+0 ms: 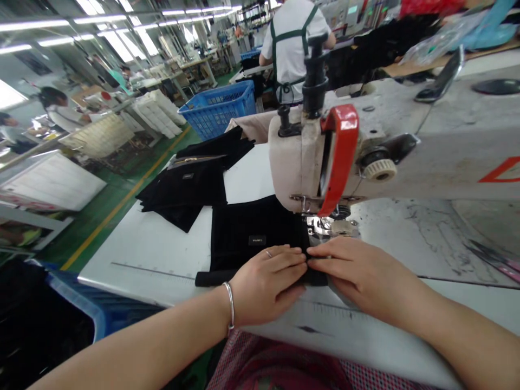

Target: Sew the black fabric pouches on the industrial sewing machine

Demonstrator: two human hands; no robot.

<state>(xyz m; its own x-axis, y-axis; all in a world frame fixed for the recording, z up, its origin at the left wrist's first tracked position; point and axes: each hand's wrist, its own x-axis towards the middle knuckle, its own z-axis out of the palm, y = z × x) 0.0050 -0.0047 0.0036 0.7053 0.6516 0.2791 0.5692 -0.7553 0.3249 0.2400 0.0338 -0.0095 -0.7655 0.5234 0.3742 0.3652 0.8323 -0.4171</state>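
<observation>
A black fabric panel [235, 222] with a small dark label [257, 240] lies on the sewing machine table, its right edge at the metal presser foot [319, 225]. Its near edge is folded or rolled into a thick strip. My left hand [268, 279], with a ring and a silver bangle, rests flat on the panel's near right part, fingers stretched out. My right hand [361, 271] reaches in from the right, its extended fingertips touching the panel's right edge just in front of the foot. Its thumb is mostly hidden. The needle cannot be made out.
The sewing machine head [292, 162] with a red lever guard [339, 157] stands over the work. Stacked black panels [190, 181] lie at the table's left. Scissors [493, 260] lie at right. Blue crates [221, 105] stand behind and at lower left. A person [290, 49] works behind.
</observation>
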